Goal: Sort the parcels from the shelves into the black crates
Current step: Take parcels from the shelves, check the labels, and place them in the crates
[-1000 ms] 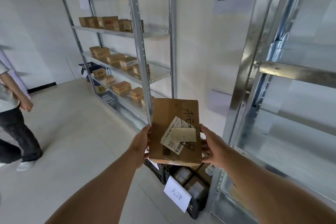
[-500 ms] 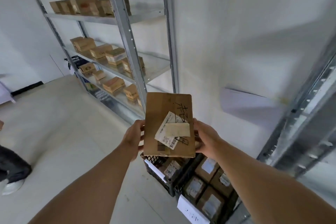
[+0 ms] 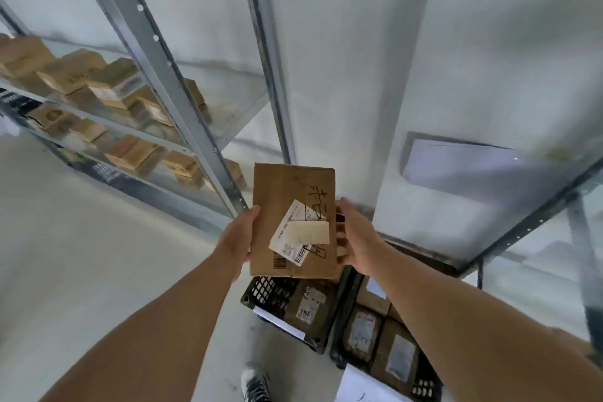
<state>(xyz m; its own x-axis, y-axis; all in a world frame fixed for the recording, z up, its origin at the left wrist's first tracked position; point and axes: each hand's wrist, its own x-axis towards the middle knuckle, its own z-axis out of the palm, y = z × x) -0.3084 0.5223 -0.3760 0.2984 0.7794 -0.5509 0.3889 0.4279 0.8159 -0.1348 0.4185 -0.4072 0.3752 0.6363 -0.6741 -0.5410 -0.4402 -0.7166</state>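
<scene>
A parcel storeroom or sorting depot: tall grey perforated steel shelving racks (image 3: pixel 156 52) lined with small brown cardboard boxes (image 3: pixel 65 81), and black lattice plastic crates (image 3: pixel 270 290) of labelled parcels on a pale bare floor (image 3: pixel 81 254).

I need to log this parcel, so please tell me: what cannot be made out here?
Head view only:
- parcel label: print too small, partly covered by a tape patch.
- left crate: far part hidden behind the parcel.
- right crate: its paper sign cut off by the bottom edge.
- shelf parcels: blurred, labels unreadable.
</scene>
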